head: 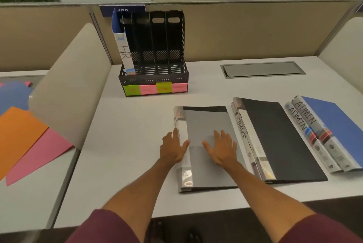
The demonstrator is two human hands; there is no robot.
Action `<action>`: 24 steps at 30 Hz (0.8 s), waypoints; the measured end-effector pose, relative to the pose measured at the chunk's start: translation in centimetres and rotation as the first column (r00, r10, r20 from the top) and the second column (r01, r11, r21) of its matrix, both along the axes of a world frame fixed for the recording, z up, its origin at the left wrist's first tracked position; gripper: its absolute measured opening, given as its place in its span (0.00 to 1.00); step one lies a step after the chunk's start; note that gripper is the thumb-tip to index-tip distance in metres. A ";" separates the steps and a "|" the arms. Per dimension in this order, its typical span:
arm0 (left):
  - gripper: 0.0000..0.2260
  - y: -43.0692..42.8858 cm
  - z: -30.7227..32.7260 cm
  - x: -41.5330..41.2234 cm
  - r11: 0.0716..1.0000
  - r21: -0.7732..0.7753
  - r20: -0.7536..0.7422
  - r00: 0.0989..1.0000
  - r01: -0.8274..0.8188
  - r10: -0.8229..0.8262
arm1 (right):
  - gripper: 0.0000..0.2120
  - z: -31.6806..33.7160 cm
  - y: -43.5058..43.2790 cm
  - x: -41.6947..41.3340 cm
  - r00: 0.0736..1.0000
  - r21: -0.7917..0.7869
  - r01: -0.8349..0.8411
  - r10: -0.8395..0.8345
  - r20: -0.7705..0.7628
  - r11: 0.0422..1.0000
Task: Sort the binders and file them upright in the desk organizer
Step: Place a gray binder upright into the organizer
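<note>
A grey binder (208, 124) lies flat on the white desk (121, 144) in front of me. My left hand (172, 147) rests with straight fingers on its spine edge. My right hand (221, 148) lies flat on its cover. To the right lies a black binder stack (279, 140) with spines marked FINANCE, and further right two blue binders (334, 124) marked ADMIN. The black desk organizer (157, 61) stands at the back, with a blue binder (122, 50) marked HR upright in its leftmost slot. Green and pink sticky labels line the organizer's front.
A beige divider (66, 85) borders the desk on the left; beyond it lie orange, pink and blue sheets (21, 136). A metal cable hatch (261, 69) sits in the desk at the back right. A tan partition wall runs behind.
</note>
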State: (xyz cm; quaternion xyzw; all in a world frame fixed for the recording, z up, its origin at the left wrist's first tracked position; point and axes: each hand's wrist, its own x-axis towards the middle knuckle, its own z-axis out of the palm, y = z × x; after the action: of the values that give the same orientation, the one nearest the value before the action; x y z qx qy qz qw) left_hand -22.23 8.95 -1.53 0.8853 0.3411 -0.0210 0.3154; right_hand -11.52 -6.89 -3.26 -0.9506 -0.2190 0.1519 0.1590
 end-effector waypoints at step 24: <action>0.26 2.1 1.9 -0.1 0.513 -0.839 0.099 0.874 -0.184 0.476 | 0.34 -1.1 -0.3 -1.0 0.986 0.078 0.019 -0.006 -0.165 0.997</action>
State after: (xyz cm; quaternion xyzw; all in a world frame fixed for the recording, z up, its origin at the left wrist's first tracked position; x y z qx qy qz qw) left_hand -22.33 11.04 0.39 0.5510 0.4022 0.0300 0.7306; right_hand -12.56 -7.21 -4.37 -0.9290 -0.2051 0.2201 0.2153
